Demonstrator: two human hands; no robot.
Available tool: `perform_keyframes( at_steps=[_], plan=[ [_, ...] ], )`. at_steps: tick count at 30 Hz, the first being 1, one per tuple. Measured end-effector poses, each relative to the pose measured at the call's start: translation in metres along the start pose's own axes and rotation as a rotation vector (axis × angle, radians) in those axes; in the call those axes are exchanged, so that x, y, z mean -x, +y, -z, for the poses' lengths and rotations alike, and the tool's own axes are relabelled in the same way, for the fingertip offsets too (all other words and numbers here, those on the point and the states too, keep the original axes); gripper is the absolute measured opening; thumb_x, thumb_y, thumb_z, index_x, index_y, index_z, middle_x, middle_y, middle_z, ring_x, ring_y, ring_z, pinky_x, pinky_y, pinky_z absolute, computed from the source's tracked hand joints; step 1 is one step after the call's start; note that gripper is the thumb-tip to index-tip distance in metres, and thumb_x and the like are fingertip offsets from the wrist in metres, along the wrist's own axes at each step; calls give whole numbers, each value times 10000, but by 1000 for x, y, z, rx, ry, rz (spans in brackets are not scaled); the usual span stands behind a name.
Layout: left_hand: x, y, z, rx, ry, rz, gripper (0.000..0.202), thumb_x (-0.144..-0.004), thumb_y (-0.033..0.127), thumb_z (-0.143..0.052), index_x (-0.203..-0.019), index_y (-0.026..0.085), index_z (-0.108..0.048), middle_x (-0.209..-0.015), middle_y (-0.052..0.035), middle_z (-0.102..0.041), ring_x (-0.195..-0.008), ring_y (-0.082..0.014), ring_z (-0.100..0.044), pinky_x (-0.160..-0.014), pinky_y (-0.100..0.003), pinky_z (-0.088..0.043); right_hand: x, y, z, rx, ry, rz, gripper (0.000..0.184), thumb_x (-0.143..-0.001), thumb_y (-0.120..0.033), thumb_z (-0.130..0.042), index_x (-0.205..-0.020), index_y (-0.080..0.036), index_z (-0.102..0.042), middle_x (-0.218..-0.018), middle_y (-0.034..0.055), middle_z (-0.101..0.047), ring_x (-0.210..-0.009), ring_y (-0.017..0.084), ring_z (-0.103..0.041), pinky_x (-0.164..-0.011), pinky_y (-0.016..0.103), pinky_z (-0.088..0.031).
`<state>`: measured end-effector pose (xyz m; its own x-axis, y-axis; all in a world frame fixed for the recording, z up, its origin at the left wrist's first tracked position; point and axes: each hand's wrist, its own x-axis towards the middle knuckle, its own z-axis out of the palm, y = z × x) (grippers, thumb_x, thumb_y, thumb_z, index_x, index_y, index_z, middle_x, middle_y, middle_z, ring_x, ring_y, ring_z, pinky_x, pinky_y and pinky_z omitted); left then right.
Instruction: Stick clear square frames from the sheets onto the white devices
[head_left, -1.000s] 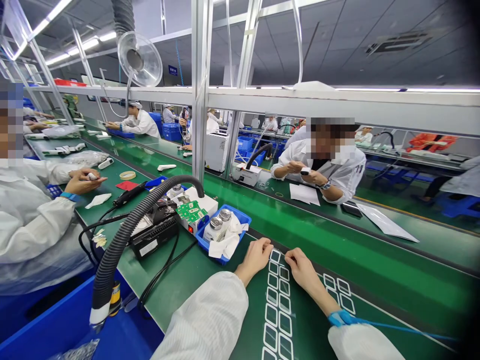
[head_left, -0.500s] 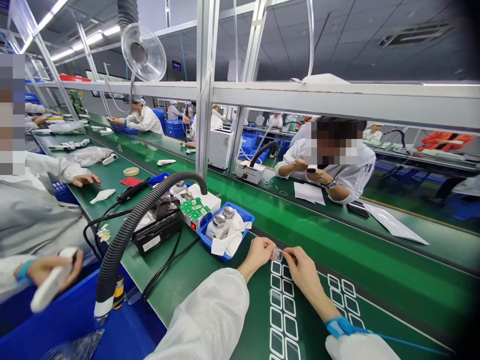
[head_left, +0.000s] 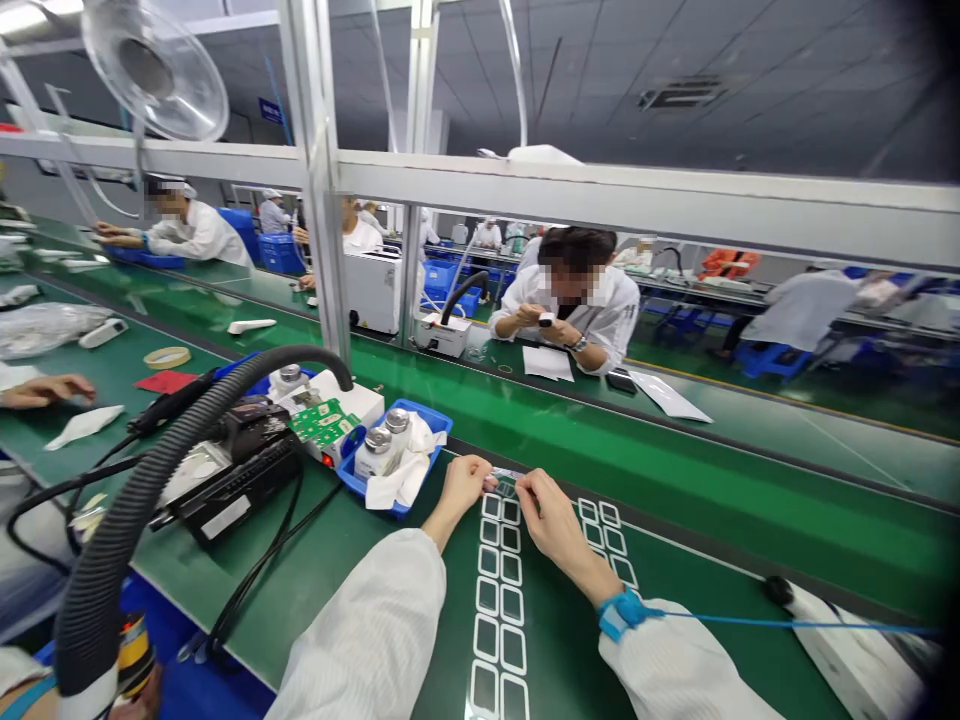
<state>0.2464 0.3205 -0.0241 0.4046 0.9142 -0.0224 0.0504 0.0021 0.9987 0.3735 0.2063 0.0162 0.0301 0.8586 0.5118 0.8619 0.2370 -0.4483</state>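
My left hand has its thumb and fingertips pinched together on the left edge of a small clear panel. My right hand is closed at the panel's right side, its fingertips bent down onto that edge. The panel is thin, and its glare and my fingers blur its outline. Just below it, two columns of white-bordered clear squares run along the green bench toward me. More such white-bordered squares lie to the right, partly covered by my right forearm. A blue wrist strap circles my right wrist.
Left of my hands stands a blue tray with metal-topped bottles and white wipes. Beyond it are green circuit boards and a black hose. A white device lies at right. A co-worker sits across the belt.
The view has turned to the right, so the bench items sit farther left. The clear panel, earlier facing me squarely between my fingers, now looks flatter above the white-bordered columns.
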Motion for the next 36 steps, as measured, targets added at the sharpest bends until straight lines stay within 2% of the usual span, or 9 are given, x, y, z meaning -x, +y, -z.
perform_keyframes(
  at_steps=[3, 6, 11, 13, 16, 19, 26, 32, 36],
  plan=[
    [2, 0, 1, 30, 14, -3, 127, -814, 139, -522, -747, 116, -627, -662, -60, -685, -552, -125, -621, -443, -170, -423, 32, 3, 39, 26, 88, -79, 238, -992, -321, -349, -848, -204, -499, -827, 66, -560, -760, 180, -532, -725, 316, -426],
    [0, -5, 2, 63, 12, -31, 115, -817, 212, -568, -786, 123, -635, -679, -60, -687, -573, -130, -624, -448, -171, -432, 82, 27, 87, 102, 180, -253, 217, -964, -361, -411, -1033, -190, -526, -848, 64, -585, -748, 177, -551, -704, 309, -443],
    [-5, -13, -1, 128, 13, -106, 208, -808, 311, -626, -882, 118, -653, -819, -100, -709, -744, -185, -676, -575, -248, -541, 190, 71, 167, 417, 287, -551, 524, -855, -448, -455, -1274, -133, -436, -884, 115, -644, -780, 260, -601, -714, 386, -474],
    [-2, -12, -3, 163, 34, -157, 281, -820, 315, -625, -1025, 123, -636, -1027, -124, -697, -940, -212, -670, -694, -293, -578, 226, 79, 187, 619, 235, -624, 590, -821, -454, -441, -1311, -126, -431, -915, 149, -670, -815, 333, -605, -718, 453, -464],
    [6, -7, -4, 176, 89, -225, 350, -832, 289, -621, -1149, 142, -603, -1210, -131, -630, -1114, -231, -606, -807, -328, -578, 258, 86, 198, 809, 158, -667, 633, -818, -481, -391, -1372, -174, -403, -932, 159, -684, -827, 413, -600, -618, 488, -439],
    [17, -4, -5, 165, 133, -250, 321, -845, 282, -604, -1131, 138, -620, -1189, -135, -635, -1093, -237, -608, -796, -339, -583, 259, 91, 194, 894, 129, -623, 627, -843, -510, -339, -1402, -226, -376, -960, 160, -683, -848, 427, -610, -587, 499, -430],
    [68, 6, 4, 186, 170, -240, 311, -830, 330, -599, -1060, 128, -651, -1143, -142, -656, -1030, -248, -623, -670, -303, -594, 201, 110, 180, 1057, -55, -513, 588, -875, -375, -395, -1380, -78, -437, -885, 184, -684, -808, 393, -638, -651, 480, -458],
    [152, 8, 49, 218, 155, -163, 427, -796, 452, -663, -1090, 142, -649, -1162, -140, -660, -1073, -269, -619, -689, -300, -595, 189, 113, 187, 1021, -138, -622, 514, -907, -233, -463, -1384, -47, -416, -985, 195, -677, -867, 350, -654, -672, 409, -455],
    [204, -3, 82, 218, 239, -37, 524, -749, 514, -718, -1124, 156, -638, -1155, -127, -669, -1084, -268, -616, -715, -283, -583, 188, 99, 186, 845, -202, -693, 579, -909, -178, -472, -1443, -21, -312, -974, 184, -689, -835, 302, -665, -651, 351, -435]
  ],
)
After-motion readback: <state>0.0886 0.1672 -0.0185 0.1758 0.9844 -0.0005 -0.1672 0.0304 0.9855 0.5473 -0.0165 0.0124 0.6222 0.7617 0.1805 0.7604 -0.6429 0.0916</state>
